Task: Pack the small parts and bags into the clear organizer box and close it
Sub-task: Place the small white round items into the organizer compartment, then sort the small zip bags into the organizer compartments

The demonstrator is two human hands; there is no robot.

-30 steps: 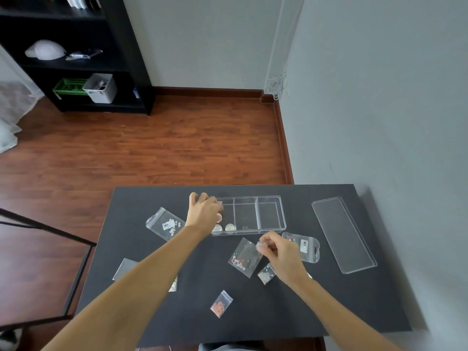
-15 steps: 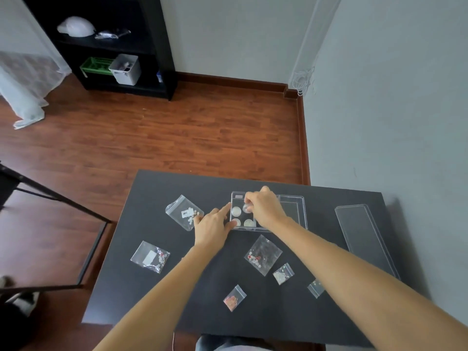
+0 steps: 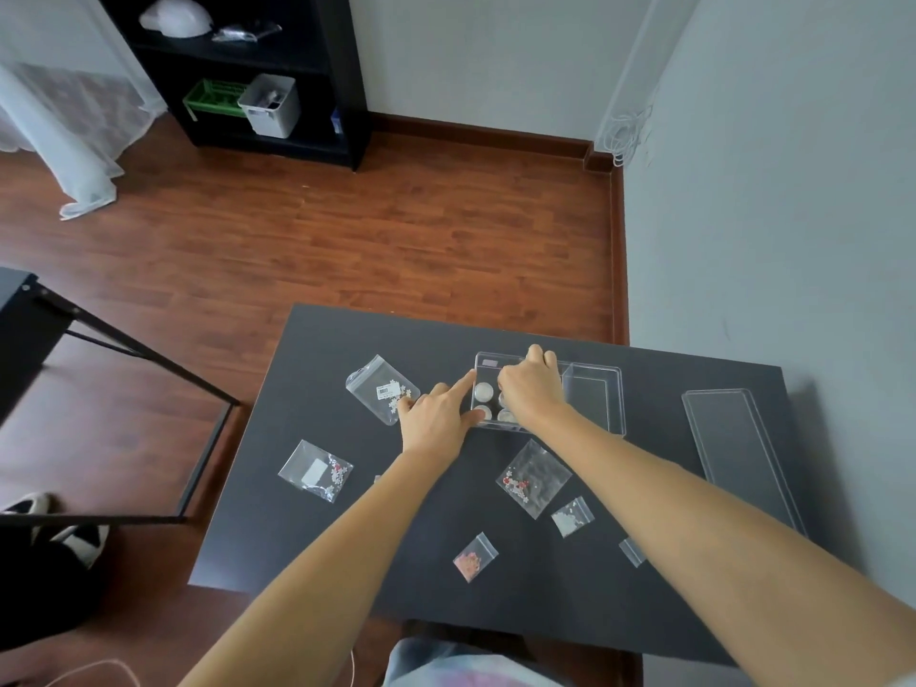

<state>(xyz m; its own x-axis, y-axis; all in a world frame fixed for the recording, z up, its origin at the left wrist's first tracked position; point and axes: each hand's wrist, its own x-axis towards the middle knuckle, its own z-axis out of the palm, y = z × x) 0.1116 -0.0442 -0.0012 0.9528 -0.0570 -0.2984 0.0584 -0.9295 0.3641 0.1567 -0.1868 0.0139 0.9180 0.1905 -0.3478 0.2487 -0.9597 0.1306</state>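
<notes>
The clear organizer box [image 3: 597,396] stands open at the table's far middle. Its left compartment holds small round silver parts [image 3: 483,390]. My right hand [image 3: 533,389] reaches down into the left and middle compartments with fingers curled and fingertips hidden. My left hand [image 3: 436,420] lies flat beside the box, index finger and thumb spread against its left end. The box's clear lid [image 3: 738,453] lies apart at the right. Several small bags lie loose: a barcode bag [image 3: 379,393], a labelled bag [image 3: 316,471], a red-and-white bag [image 3: 534,478], a white-bits bag [image 3: 572,517] and a pink bag [image 3: 475,557].
The black table [image 3: 347,528] ends close to the grey wall [image 3: 768,190] on the right. Another small bag [image 3: 632,551] peeks from under my right forearm. A black frame table [image 3: 129,349] stands left, a black shelf [image 3: 277,66] at the back.
My right hand left the bags at the front and went into the box's left compartments. My left hand slid off the box top to its left end.
</notes>
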